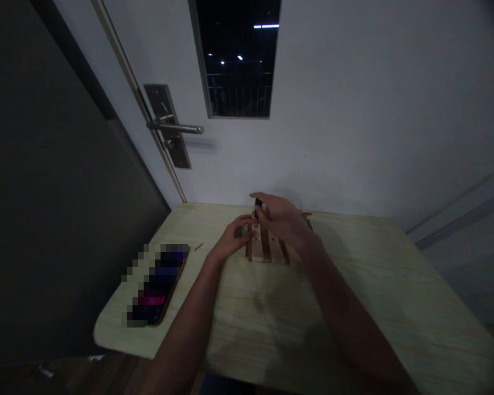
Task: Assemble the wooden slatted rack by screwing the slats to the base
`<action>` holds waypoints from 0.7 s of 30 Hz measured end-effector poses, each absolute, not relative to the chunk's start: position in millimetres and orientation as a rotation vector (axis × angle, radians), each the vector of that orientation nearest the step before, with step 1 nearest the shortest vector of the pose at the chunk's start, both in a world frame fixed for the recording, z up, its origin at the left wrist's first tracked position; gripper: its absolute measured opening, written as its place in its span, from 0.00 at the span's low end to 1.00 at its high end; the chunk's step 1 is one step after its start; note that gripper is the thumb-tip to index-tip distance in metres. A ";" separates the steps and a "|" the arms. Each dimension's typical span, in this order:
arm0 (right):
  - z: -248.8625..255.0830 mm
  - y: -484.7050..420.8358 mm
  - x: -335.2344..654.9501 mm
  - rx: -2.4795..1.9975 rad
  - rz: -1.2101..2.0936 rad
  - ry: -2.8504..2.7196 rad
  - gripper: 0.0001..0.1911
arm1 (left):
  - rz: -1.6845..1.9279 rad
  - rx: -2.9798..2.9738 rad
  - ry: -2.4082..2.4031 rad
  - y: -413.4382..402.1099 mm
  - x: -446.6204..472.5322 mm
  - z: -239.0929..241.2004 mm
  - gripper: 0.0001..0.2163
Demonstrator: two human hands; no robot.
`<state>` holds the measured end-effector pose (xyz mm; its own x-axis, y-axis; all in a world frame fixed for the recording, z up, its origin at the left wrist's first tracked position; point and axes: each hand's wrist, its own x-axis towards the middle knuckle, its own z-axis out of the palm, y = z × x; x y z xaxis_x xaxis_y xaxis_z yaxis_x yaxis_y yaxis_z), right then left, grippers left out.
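Observation:
A small piece of striped wood (257, 249), in pale and dark brown strips with small dark spots, lies flat at the back of the table. My right hand (286, 219) is over it, fingers closed on a small black-handled tool (258, 204) that stands upright at the wood's far left part. Its lower end is too dim and small to make out. My left hand (233, 238) rests at the wood's left side, thumb and fingers apart around the edge near the tool. Part of the wood is hidden under my right hand.
A pale wood-grain table (255, 318) stands against a white door (337, 109) with a metal handle (177, 128) and a dark window (239, 60). A phone (164, 285), partly pixelated, lies on the left. Near it is a thin small rod (198, 246).

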<state>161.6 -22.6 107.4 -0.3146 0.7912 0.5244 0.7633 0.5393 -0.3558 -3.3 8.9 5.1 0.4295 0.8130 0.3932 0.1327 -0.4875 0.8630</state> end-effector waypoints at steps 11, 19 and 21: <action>101.3 -15.4 166.1 -1.292 0.056 -2.032 0.17 | 1.105 1.904 0.813 9.1 -3.9 4.2 0.13; 100.3 -15.4 166.8 -1.254 0.064 -2.063 0.18 | 1.096 1.889 0.805 7.9 -3.6 6.1 0.13; 102.4 -15.6 167.4 -1.280 0.066 -2.080 0.17 | 1.091 1.889 0.808 7.4 -3.9 6.6 0.13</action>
<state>167.4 -15.6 102.4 -0.2812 0.8048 0.5228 0.7700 0.5143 -0.3775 -3.9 7.4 6.6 0.4257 0.8168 0.3895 0.1341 -0.4826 0.8655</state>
